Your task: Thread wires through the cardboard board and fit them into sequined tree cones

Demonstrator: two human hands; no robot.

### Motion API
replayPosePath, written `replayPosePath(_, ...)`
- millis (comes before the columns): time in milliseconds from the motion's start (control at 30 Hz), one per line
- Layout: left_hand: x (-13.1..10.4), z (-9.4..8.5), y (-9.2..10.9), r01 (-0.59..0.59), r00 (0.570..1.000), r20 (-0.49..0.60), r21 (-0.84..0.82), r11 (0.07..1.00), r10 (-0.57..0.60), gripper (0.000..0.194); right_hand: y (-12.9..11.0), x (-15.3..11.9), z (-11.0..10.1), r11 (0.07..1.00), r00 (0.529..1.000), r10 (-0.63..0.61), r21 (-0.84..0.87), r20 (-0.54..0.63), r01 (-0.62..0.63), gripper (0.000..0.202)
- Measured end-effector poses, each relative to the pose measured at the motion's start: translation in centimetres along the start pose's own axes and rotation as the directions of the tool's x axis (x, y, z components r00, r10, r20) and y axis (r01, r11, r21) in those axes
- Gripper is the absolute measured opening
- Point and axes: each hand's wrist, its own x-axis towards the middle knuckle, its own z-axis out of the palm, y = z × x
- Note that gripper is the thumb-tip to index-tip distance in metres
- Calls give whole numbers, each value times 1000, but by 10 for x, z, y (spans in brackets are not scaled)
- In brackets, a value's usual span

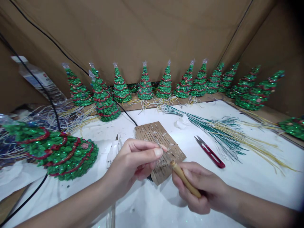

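My left hand [139, 156] is closed in a pinch above a piece of brown cardboard [174, 147]. Whatever lies between its thumb and forefinger is too small to name. In my right hand [201, 186] is a wooden-handled awl [184, 180], its thin metal shaft pointing up and left toward the pinched fingertips. Whether the tip touches anything there I cannot tell. Rows of slits and clear scraps cover the cardboard, which lies on the white tabletop [239, 193]. A green tree decoration with red garland [68, 155] lies on its side left of my left hand.
Red thread snips [210, 152] lie to the right, below a bundle of green and yellow wires [209, 126]. Several small decorated trees [144, 84] line the back edge. Tangled wires [61, 118], a water bottle [42, 80] and a black cable [52, 104] occupy the left side.
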Motion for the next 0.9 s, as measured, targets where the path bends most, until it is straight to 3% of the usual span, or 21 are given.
replayPosePath(200,-1,2,-5,-7,1000,-17,26,1000,7,13,-4,0,1,989,997,60,134,43,-66,30)
replayPosePath(333,-1,4,-11,80,994,63,109,991,-87,11,-5,-2,0,989,999,48,138,17,-50,35)
replayPosePath(500,-1,2,4,-83,994,-53,241,967,98,15,-9,-1,2,998,996,4,57,-88,1,35)
replayPosePath(633,-2,2,12,-133,985,-68,267,955,156,19,-10,2,2,999,988,-30,10,-152,32,37)
replayPosePath(900,-4,5,11,-170,961,-144,364,916,236,21,-7,3,5,985,962,-111,-159,-250,73,39)
